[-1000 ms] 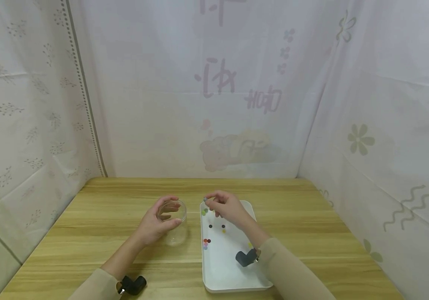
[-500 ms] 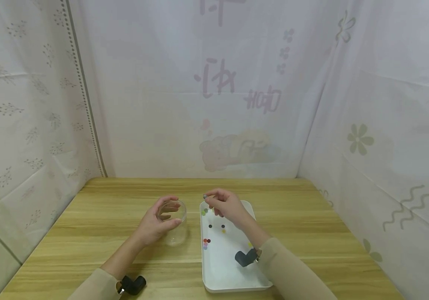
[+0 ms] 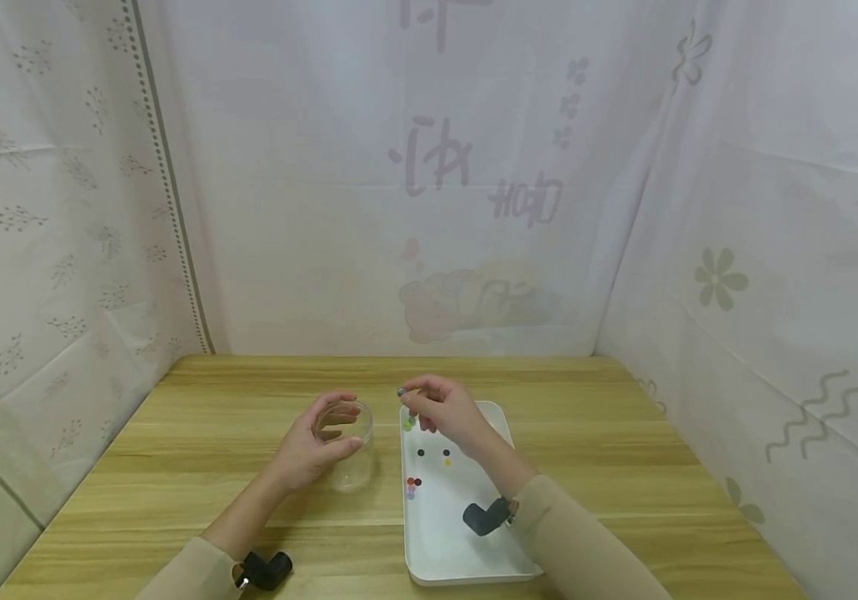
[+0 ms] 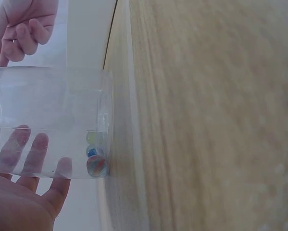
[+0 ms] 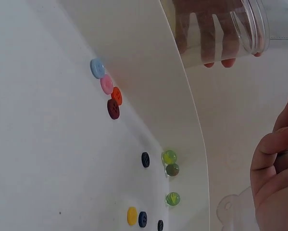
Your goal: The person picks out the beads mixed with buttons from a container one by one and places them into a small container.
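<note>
My left hand [image 3: 316,446] grips a clear jar [image 3: 352,477] around its side; the jar stands upright on the table with its mouth up. Through its wall in the left wrist view, several marbles [image 4: 96,165] lie at the bottom, among them a swirled, a blue and a yellowish one. My right hand [image 3: 450,414] is above the far end of a white tray [image 3: 466,550], pinching a small marble [image 3: 401,392] between thumb and index finger. Green marbles [image 5: 170,157] and loose buttons lie in the tray, including a pink button [image 5: 106,84] and a yellow button [image 5: 132,216].
The tray sits on a wooden table [image 3: 609,467], right of the jar, with a gap of bare wood between. Its raised wall [image 5: 194,115] faces the jar. Patterned curtains [image 3: 309,208] enclose the table at the back and both sides.
My right hand has shifted slightly left with the pinched marble, which is now just beyond the tray's far left corner. The left hand and jar have stayed put.
</note>
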The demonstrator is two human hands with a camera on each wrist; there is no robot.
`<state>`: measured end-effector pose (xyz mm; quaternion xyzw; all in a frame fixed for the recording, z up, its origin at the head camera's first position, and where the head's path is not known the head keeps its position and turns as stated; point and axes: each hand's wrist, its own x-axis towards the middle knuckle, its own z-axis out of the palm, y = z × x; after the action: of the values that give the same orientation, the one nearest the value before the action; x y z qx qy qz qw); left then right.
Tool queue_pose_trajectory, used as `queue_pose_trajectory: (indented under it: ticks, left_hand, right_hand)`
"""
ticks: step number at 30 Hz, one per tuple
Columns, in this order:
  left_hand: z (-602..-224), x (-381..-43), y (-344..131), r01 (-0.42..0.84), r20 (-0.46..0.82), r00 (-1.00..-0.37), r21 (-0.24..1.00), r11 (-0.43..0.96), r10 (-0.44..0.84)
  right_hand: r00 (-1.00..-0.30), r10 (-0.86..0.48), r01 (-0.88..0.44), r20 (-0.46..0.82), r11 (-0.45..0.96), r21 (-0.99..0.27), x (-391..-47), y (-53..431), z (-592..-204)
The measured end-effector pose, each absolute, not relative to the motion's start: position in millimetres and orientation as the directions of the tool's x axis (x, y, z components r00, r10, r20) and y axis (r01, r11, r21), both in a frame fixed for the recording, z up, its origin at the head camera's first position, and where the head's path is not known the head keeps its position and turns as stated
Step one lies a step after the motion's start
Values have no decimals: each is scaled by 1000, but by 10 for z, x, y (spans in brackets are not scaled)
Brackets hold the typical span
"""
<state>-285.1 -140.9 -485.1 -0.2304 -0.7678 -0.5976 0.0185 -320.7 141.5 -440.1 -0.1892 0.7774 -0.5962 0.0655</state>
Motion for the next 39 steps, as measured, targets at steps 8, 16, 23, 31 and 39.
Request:
queue_pose_trajectory:
  ticks: [8,16,23,31,39]
  left_hand:
    - [-4839,-2847,-1406,368,296,-897,911,185,328]
    - [-4835,-2848,-1397,357,288,-902,916,181,323]
    - [-4835,-2842,-1395,364,291,-897,914,181,332]
    - [-4835,-2841,-1407,343,270,-907,919,195,323]
    - [-4847,-2847,-1408,356,283,-902,915,189,326]
  right_hand:
    - [-916,-378,-215,132,187,-959,-3197,1341,-4369]
    - [-902,-404,-227,149,151,-962,-3174,1275,-4330]
    - [-898,-410,-254,162,181,-950,-3155,1222,-4304]
    - [-897,-416,-240,150,174,-955,-3137,1136,-4282]
    - [-891,-427,-241,154,158,-958,-3125,1057,-4291]
